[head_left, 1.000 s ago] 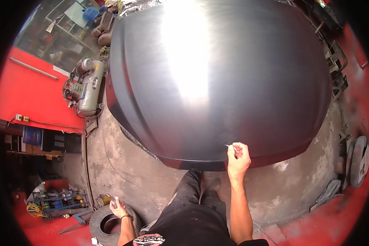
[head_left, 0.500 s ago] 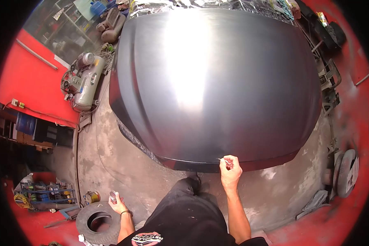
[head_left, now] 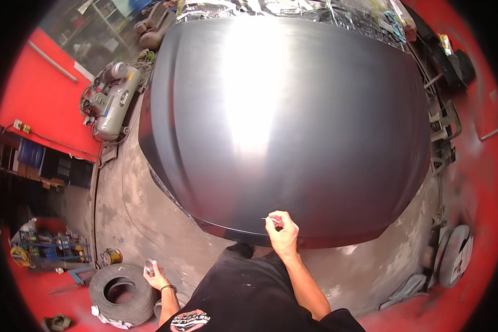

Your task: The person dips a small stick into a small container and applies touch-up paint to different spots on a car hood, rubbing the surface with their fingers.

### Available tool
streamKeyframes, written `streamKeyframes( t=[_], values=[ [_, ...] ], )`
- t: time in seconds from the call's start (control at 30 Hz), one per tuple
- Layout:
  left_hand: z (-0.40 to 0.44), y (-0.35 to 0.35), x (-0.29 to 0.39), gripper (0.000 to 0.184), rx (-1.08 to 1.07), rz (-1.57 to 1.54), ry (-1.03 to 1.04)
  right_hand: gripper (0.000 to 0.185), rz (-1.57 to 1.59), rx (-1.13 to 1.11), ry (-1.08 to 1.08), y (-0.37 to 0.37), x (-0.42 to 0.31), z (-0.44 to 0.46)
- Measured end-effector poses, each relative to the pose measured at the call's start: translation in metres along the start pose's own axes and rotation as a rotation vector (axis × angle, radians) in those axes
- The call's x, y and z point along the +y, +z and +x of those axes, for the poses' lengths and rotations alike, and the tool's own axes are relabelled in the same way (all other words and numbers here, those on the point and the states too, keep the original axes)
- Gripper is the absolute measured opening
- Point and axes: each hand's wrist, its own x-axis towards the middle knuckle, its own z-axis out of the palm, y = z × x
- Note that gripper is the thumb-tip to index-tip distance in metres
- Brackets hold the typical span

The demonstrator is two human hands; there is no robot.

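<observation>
A dark satin-finished car hood (head_left: 326,122) fills the middle of the view, with a bright strip of light reflected down it. At its front edge, my right hand (head_left: 284,237) is closed in a pinch round a thin, pale, stick-like tool (head_left: 264,218), whose tip points left just over the surface. Whether the tip touches the hood I cannot tell. My left hand (head_left: 159,278), low on the left, grips a small round cup (head_left: 149,265) between thumb and fingers, away from the hood. What the cup contains is too small to make out.
A tyre (head_left: 122,296) lies left of my legs, beside a paint can (head_left: 112,257). An air compressor (head_left: 113,105) stands along the left wall. Wheels (head_left: 454,257) lean at the right. Plastic sheeting (head_left: 315,10) covers the car behind the hood.
My right hand has moved left along the hood's front edge with the thin tool. My left hand still holds the cup. The view has shifted slightly.
</observation>
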Motion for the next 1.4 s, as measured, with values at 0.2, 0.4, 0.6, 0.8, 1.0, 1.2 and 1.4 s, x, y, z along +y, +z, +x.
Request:
streamKeyframes(
  t=[0.2, 0.4, 0.6, 0.8, 1.0, 1.2, 1.4],
  values=[
    [-0.054, 0.008, -0.044, 0.076, 0.131, 0.012, 0.068, 0.018, -0.011, -0.145, -0.086, -0.054, -0.007, 0.043],
    [-0.116, 0.009, -0.054, 0.075, 0.189, -0.019, 0.028, 0.018, -0.028, -0.188, -0.073, -0.107, -0.012, 0.081],
    [-0.142, 0.002, -0.057, 0.083, 0.228, 0.001, 0.008, 0.019, -0.03, -0.209, -0.133, -0.132, -0.013, 0.104],
    [-0.158, 0.003, -0.031, 0.087, 0.247, -0.001, -0.001, 0.018, 0.038, -0.206, -0.156, -0.145, -0.01, 0.118],
    [-0.177, 0.003, 0.01, 0.084, 0.249, 0.037, -0.014, 0.017, 0.103, -0.188, -0.136, -0.152, -0.015, 0.119],
    [-0.198, 0.004, 0.031, 0.078, 0.274, 0.06, -0.047, 0.018, 0.101, -0.201, -0.184, -0.155, -0.014, 0.115],
    [-0.188, 0.002, 0.01, 0.083, 0.216, 0.038, 0.007, 0.018, 0.08, -0.2, -0.209, -0.156, -0.007, 0.113]
  ],
)
